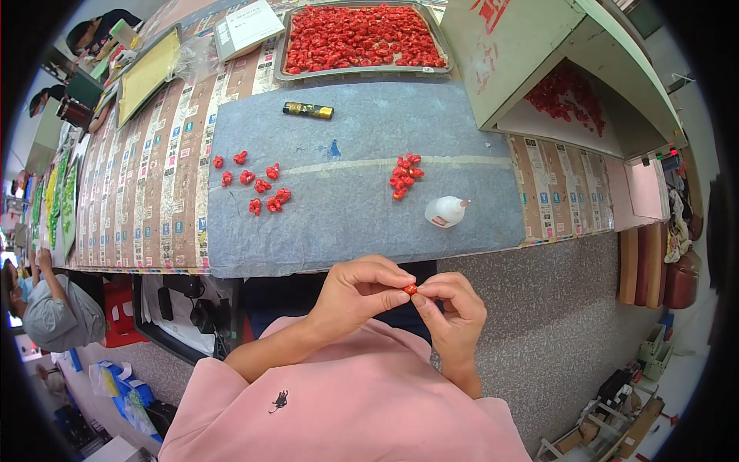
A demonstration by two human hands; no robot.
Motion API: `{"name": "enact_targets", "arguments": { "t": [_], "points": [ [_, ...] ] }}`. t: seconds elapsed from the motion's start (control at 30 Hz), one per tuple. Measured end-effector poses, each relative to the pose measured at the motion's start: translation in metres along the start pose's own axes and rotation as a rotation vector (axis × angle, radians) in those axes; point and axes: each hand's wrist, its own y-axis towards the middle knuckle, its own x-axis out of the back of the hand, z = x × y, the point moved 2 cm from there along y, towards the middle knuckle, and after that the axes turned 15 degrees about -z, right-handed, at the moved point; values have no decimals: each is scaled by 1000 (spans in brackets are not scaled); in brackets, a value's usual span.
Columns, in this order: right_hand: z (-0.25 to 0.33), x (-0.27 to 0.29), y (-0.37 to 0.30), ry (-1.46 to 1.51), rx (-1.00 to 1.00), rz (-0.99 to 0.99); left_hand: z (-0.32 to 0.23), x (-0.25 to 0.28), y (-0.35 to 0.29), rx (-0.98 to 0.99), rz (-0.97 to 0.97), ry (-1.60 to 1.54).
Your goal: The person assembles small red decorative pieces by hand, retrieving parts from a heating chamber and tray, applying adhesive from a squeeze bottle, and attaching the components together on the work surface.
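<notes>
Just off the table's front edge, a small red knobbly piece [410,289] with a yellowish mark sits between my fingertips. My left hand [358,296] pinches it from one side, and my right hand [454,312] pinches it from the other. On the blue cloth [346,231] lie a loose group of similar red pieces [262,185] at the left and a tighter cluster [403,177] right of the middle. A white bottle with a narrow nozzle [444,212] lies near my right hand. Farther back is a black and gold cylinder [308,110].
A metal tray [362,74] heaped with red pieces stands at the back. To its right, an open carton [493,69] holds more red bits. A white box [248,31] is beside the tray. Another person [58,308] sits at the far left.
</notes>
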Motion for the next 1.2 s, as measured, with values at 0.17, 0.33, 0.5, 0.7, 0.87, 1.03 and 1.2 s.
{"name": "enact_targets", "arguments": {
  "t": [0.17,0.33,0.5,0.7,0.87,1.03,1.2],
  "points": [
    [-2,2,-1,15,13,-6,-4,-3,0,95,-6,-18],
    [-4,3,3,99,-111,38,-4,-1,0,209,6,-58],
    [-2,6,2,73,-115,65,-8,-2,0,217,10,-7],
    [-5,7,1,130,-179,77,-7,-1,1,190,27,38],
    [-4,7,1,121,-169,94,-8,-1,0,197,31,44],
    [-3,7,0,172,-236,102,-12,-3,0,200,31,66],
    [-4,8,-2,181,-238,105,-10,-2,-1,172,43,75]
  ]
}}
